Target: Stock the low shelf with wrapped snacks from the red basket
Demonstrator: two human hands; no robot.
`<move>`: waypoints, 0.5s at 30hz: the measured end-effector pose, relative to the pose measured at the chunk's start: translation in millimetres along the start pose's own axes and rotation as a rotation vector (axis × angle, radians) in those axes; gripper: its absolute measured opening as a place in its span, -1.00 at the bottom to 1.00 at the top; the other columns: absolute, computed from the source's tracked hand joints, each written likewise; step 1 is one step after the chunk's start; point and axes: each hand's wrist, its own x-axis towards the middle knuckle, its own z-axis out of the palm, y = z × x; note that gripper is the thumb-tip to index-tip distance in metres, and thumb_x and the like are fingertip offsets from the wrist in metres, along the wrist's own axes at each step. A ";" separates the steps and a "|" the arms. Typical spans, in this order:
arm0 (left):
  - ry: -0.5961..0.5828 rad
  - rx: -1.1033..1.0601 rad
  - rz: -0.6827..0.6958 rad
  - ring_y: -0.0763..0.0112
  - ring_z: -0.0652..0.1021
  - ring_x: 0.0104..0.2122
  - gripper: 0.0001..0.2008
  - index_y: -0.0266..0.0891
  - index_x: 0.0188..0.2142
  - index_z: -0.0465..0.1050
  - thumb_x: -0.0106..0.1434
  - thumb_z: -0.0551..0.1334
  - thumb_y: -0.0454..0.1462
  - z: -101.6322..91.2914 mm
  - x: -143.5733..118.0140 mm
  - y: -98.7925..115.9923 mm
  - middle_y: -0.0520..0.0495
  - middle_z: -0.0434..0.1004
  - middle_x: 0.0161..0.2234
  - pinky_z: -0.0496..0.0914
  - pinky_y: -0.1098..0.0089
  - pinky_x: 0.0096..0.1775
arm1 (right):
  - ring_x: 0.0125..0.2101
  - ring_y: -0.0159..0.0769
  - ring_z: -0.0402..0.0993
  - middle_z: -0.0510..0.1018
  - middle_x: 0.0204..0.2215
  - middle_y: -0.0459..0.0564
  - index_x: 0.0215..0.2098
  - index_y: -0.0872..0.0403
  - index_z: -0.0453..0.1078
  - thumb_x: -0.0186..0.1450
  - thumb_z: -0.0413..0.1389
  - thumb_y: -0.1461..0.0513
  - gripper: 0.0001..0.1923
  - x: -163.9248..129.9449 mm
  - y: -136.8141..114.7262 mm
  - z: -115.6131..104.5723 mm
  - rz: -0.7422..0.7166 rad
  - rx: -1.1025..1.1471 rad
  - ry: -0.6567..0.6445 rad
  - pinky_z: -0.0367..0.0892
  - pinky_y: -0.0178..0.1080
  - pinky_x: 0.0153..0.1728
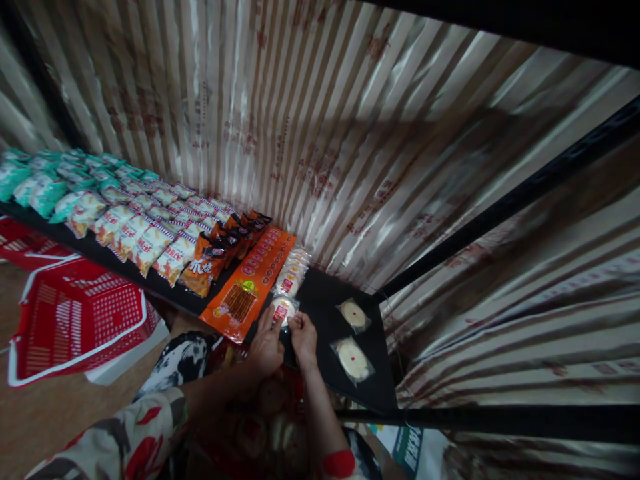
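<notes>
My left hand (267, 347) and my right hand (304, 337) meet at the front of the black shelf. Between them is a round white packaged cake (283, 311) with a red label, in a clear wrapper. My left fingers press on its near left side, and my right fingers pinch its right edge. Behind it runs a row of similar wrapped cakes (293, 272), overlapping toward the back. Left of my hands lies a long orange snack packet (255, 283) with brown sticks showing. Two pale round wrapped cakes (354, 313) lie apart on the right.
Orange-black snack bags (201, 267), white bags (150, 243) and teal bags (45, 190) fill the shelf (320, 300) leftward. Red baskets (80, 313) stand below on the left. A striped sheet (320, 133) hangs behind, with a black metal bar (500, 207) at right.
</notes>
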 end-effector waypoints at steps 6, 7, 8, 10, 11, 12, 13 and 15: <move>0.010 0.017 0.035 0.13 -0.08 0.26 -0.30 -0.53 0.17 0.12 -0.04 0.05 -0.48 4.5 8.3 -1.2 -0.28 -0.09 0.27 -0.02 0.16 0.24 | -0.42 -0.30 0.47 0.53 -0.45 -0.05 -0.34 0.06 0.37 0.01 0.10 0.10 -0.72 9.1 -5.7 3.5 0.000 -0.035 0.027 0.35 -0.29 -0.33; 0.009 0.023 0.030 0.14 -0.08 0.26 -0.30 -0.52 0.17 0.11 -0.03 0.05 -0.48 4.9 9.7 -1.3 -0.27 -0.08 0.27 -0.02 0.16 0.24 | -0.41 -0.30 0.47 0.53 -0.45 -0.06 -0.34 0.06 0.37 0.02 0.09 0.10 -0.73 10.4 -6.5 3.9 -0.006 -0.049 0.029 0.35 -0.29 -0.33; 0.008 0.028 0.021 0.15 -0.08 0.27 -0.31 -0.52 0.17 0.11 -0.03 0.05 -0.47 5.2 11.3 -1.3 -0.25 -0.07 0.27 -0.03 0.16 0.24 | -0.41 -0.29 0.47 0.54 -0.45 -0.06 -0.34 0.05 0.38 0.02 0.09 0.10 -0.73 11.7 -7.1 4.3 -0.012 -0.062 0.029 0.35 -0.29 -0.34; 0.010 0.023 0.008 0.15 -0.08 0.27 -0.31 -0.51 0.18 0.11 -0.02 0.05 -0.47 5.6 14.6 -1.7 -0.25 -0.08 0.27 -0.04 0.18 0.25 | -0.40 -0.29 0.48 0.55 -0.43 -0.06 -0.33 0.04 0.38 0.03 0.08 0.10 -0.73 14.1 -8.0 5.0 -0.023 -0.078 0.023 0.35 -0.29 -0.33; 0.011 0.014 0.003 0.15 -0.08 0.27 -0.31 -0.51 0.18 0.11 -0.02 0.05 -0.47 5.7 16.4 -2.0 -0.26 -0.08 0.27 -0.04 0.19 0.25 | -0.39 -0.29 0.48 0.55 -0.43 -0.06 -0.32 0.04 0.39 0.04 0.08 0.10 -0.73 15.2 -8.3 5.5 -0.027 -0.080 0.022 0.35 -0.29 -0.32; 0.012 0.003 0.000 0.16 -0.08 0.27 -0.31 -0.51 0.18 0.11 -0.02 0.05 -0.47 5.8 18.3 -2.4 -0.25 -0.09 0.27 -0.05 0.20 0.25 | -0.39 -0.28 0.48 0.55 -0.42 -0.06 -0.32 0.04 0.39 0.04 0.08 0.11 -0.74 16.4 -8.6 6.0 -0.029 -0.079 0.026 0.35 -0.28 -0.32; 0.012 -0.006 -0.003 0.16 -0.08 0.27 -0.30 -0.50 0.18 0.10 -0.02 0.05 -0.46 5.9 20.1 -2.8 -0.24 -0.10 0.28 -0.05 0.21 0.25 | -0.39 -0.28 0.48 0.55 -0.42 -0.06 -0.32 0.03 0.39 0.04 0.08 0.11 -0.74 17.5 -9.0 6.6 -0.030 -0.077 0.032 0.35 -0.28 -0.32; 0.016 -0.018 -0.009 0.17 -0.09 0.27 -0.30 -0.46 0.19 0.10 -0.01 0.05 -0.46 5.8 23.6 -3.5 -0.20 -0.10 0.28 -0.06 0.21 0.25 | -0.39 -0.28 0.48 0.55 -0.43 -0.05 -0.33 0.04 0.39 0.03 0.08 0.12 -0.75 19.8 -10.2 8.1 -0.025 -0.070 0.048 0.35 -0.28 -0.33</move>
